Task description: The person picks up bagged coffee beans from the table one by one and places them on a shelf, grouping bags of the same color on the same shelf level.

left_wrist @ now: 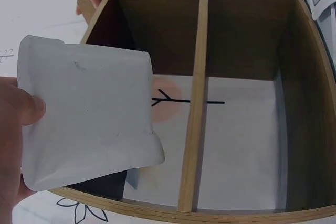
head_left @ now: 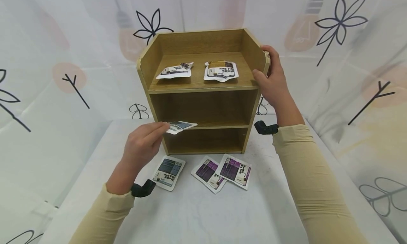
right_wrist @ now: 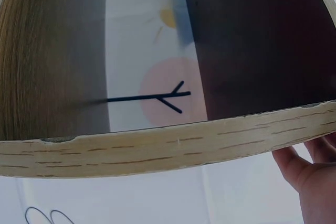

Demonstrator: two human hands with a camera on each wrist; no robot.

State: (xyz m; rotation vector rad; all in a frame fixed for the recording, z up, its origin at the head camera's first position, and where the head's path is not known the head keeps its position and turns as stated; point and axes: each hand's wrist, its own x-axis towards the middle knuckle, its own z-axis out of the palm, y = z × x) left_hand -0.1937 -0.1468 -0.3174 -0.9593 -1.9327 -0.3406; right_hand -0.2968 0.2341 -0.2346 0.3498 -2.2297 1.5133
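Observation:
My left hand [head_left: 143, 143] pinches a white sachet [head_left: 181, 126] with a blue-grey label between thumb and fingers, in front of the middle compartment of the wooden shelf unit [head_left: 203, 90]. In the left wrist view the plain white back of this sachet [left_wrist: 94, 108] faces the camera, apart from the middle divider. My right hand [head_left: 273, 79] grips the upper right side panel of the unit, thumb inside and fingers outside. Two sachets lie on the top shelf, one at the left [head_left: 175, 72] and a yellow-labelled sachet [head_left: 220, 70] at the right.
On the white table, before the unit, lie a blue-grey sachet [head_left: 168, 173] at the left and two overlapping purple sachets, one lower [head_left: 205, 170] and one on top [head_left: 234, 169]. A patterned white cloth [head_left: 197, 10] hangs behind and at both sides.

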